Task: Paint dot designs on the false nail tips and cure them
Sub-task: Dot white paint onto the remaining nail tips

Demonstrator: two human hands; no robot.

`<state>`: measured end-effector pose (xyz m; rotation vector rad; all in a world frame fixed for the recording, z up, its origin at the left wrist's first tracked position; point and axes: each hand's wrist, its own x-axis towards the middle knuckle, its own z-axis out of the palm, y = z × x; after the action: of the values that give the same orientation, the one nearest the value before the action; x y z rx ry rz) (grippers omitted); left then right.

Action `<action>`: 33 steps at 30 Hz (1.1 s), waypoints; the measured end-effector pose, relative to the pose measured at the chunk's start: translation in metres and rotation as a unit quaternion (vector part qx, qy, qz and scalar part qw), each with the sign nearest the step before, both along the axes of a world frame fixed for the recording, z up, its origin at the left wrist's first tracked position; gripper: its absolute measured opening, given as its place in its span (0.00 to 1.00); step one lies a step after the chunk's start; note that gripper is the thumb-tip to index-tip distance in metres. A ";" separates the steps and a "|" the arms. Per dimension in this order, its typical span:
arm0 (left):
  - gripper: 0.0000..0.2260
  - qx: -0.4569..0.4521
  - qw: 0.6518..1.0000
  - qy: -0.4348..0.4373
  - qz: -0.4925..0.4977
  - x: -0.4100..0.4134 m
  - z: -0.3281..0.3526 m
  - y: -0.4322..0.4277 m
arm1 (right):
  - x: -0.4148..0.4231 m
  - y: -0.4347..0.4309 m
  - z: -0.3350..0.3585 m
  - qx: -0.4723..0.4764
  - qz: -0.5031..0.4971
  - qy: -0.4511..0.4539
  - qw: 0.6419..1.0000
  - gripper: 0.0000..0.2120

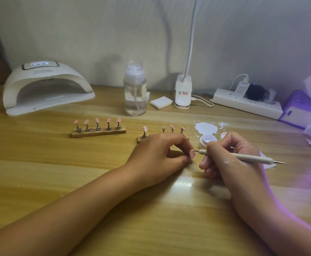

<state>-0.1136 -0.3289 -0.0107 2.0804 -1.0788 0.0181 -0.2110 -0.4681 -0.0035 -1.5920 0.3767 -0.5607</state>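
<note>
Right hand's (232,156) dotting pen (252,157), tip leftward

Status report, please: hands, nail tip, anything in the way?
Left hand pinches pink false nail tip. Right hand grips white dotting pen, point at nail. White paint puddle behind, nothing blocking.

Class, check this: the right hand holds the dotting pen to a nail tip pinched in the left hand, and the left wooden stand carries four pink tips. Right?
Wrong count: the head view shows the left wooden stand carrying five pink tips, not four. The right hand does hold the dotting pen to a nail tip pinched in the left hand.
</note>
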 end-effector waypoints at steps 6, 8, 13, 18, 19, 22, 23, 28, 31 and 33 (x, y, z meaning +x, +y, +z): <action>0.07 -0.001 1.000 0.003 -0.002 0.000 0.001 0.000 | 0.000 0.000 0.000 0.016 -0.010 -0.020 1.000 0.13; 0.07 -0.003 1.000 0.003 -0.002 -0.001 0.000 0.000 | 0.000 0.000 0.000 0.024 -0.014 -0.028 0.999 0.14; 0.07 -0.010 1.000 0.009 -0.005 0.000 0.000 0.000 | -0.001 0.001 0.002 0.053 -0.022 -0.052 0.997 0.14; 0.05 -0.007 1.000 0.013 -0.005 0.000 -0.001 0.000 | -0.001 -0.003 0.002 0.011 -0.059 -0.125 0.990 0.14; 0.05 -0.006 1.000 0.014 -0.003 0.000 -0.001 0.000 | -0.001 -0.005 0.002 -0.013 -0.069 -0.134 0.988 0.13; 0.04 -0.002 1.000 0.016 0.002 0.000 -0.002 0.000 | 0.002 -0.015 -0.002 -0.049 -0.090 -0.107 0.989 0.15; 0.04 0.000 1.000 0.015 0.002 0.000 -0.002 0.000 | 0.003 -0.019 -0.004 -0.056 -0.096 -0.082 0.990 0.16; 0.03 -0.001 1.000 0.015 0.006 -0.001 -0.002 0.000 | 0.009 -0.027 -0.014 -0.091 -0.102 -0.006 0.991 0.15; 0.04 0.004 1.000 0.006 0.011 -0.001 -0.002 0.000 | 0.009 -0.029 -0.015 -0.104 -0.100 0.008 0.990 0.15; 0.04 0.003 1.000 0.005 0.013 -0.001 -0.002 0.000 | 0.010 -0.029 -0.014 -0.119 -0.103 0.012 0.987 0.15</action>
<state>-0.1149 -0.3293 -0.0129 2.0972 -1.0457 0.0179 -0.2008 -0.4968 -0.0178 -1.8026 0.5122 -0.7687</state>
